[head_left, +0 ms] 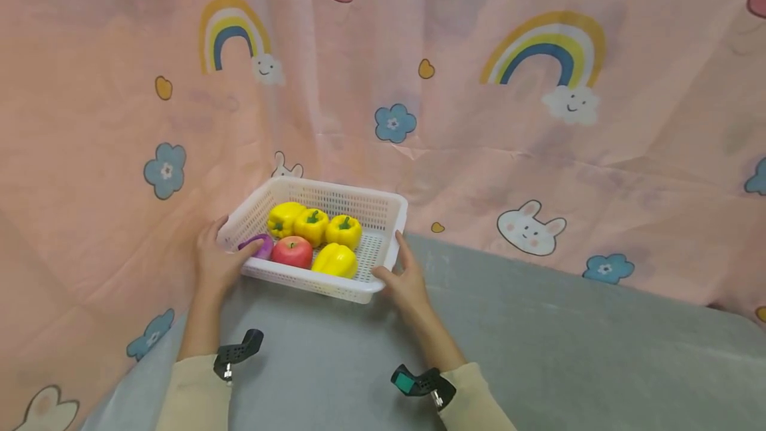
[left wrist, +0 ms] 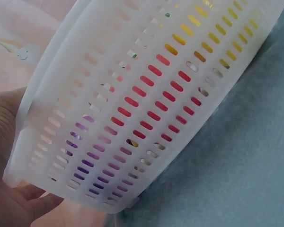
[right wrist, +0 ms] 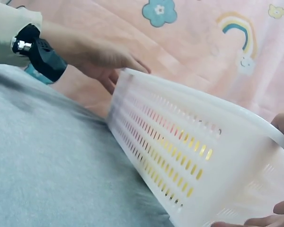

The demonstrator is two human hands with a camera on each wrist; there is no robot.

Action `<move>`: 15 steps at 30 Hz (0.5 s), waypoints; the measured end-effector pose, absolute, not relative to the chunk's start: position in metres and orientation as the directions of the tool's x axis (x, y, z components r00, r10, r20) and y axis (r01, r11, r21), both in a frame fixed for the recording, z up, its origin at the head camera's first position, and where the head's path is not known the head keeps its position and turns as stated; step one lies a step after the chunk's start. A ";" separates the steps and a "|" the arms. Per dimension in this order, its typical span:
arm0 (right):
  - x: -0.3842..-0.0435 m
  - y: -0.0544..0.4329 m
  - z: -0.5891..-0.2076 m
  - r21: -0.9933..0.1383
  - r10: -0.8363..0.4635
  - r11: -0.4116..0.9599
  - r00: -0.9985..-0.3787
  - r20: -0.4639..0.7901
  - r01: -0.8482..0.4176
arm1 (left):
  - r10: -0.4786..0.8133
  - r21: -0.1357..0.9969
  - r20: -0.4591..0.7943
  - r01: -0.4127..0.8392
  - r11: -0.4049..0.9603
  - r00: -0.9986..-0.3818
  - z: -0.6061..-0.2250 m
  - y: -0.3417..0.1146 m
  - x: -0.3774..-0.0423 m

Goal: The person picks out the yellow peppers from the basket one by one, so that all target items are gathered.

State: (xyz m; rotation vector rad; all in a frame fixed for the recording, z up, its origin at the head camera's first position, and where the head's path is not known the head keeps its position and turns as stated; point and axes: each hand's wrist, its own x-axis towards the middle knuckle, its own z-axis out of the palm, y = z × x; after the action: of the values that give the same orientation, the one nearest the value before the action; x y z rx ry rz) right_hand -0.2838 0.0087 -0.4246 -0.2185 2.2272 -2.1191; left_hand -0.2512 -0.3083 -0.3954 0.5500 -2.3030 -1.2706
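A white perforated plastic basket [head_left: 326, 288] is held at its two short ends by my hands. My left hand [head_left: 220, 259] grips the left end, its thumb over the rim and its fingers outside. At the right end, my right hand [head_left: 409, 281] has its thumb on the rim and fingers around the outer wall. Inside are several yellow bell peppers [head_left: 335, 261], a red apple [head_left: 292, 252] and a purple item [head_left: 264, 247], partly hidden by my left thumb. Through the slots in the left wrist view, red from the apple [left wrist: 154, 116] shows. Whether the basket touches the table is unclear.
A grey cloth [head_left: 538, 344] covers the table. Behind and to the left hangs a pink curtain [head_left: 455, 171] printed with rainbows, flowers and rabbits, close to the basket's far side. A black wrist mount [head_left: 239, 349] sits on each forearm.
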 end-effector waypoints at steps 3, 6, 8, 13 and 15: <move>-0.284 0.008 -0.423 -0.998 -0.146 0.041 -0.988 0.049 -0.056 | -0.560 0.885 0.183 -0.112 0.452 -0.808 -0.398 -0.309 -0.251; -0.283 0.008 -0.421 -0.997 -0.136 0.060 -0.990 0.046 -0.054 | -0.587 0.919 0.122 -0.133 0.372 -0.800 -0.398 -0.310 -0.249; -0.283 0.008 -0.420 -0.995 -0.121 0.084 -0.992 0.037 -0.047 | -0.593 0.936 0.064 -0.158 0.314 -0.802 -0.398 -0.310 -0.248; -0.283 0.012 -0.418 -0.995 -0.122 0.090 -0.992 0.028 -0.039 | -0.551 0.941 -0.010 -0.195 0.277 -0.834 -0.399 -0.313 -0.248; -0.283 0.015 -0.418 -0.997 -0.127 0.073 -0.992 0.023 -0.032 | -0.533 0.940 -0.015 -0.194 0.281 -0.846 -0.399 -0.315 -0.248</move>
State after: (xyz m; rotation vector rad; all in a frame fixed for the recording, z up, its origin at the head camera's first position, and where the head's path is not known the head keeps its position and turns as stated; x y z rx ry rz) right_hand -0.2833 0.0146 -0.4184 -0.1669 2.2487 -2.0863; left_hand -0.2481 -0.3148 -0.3987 0.6635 -2.2520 -1.5865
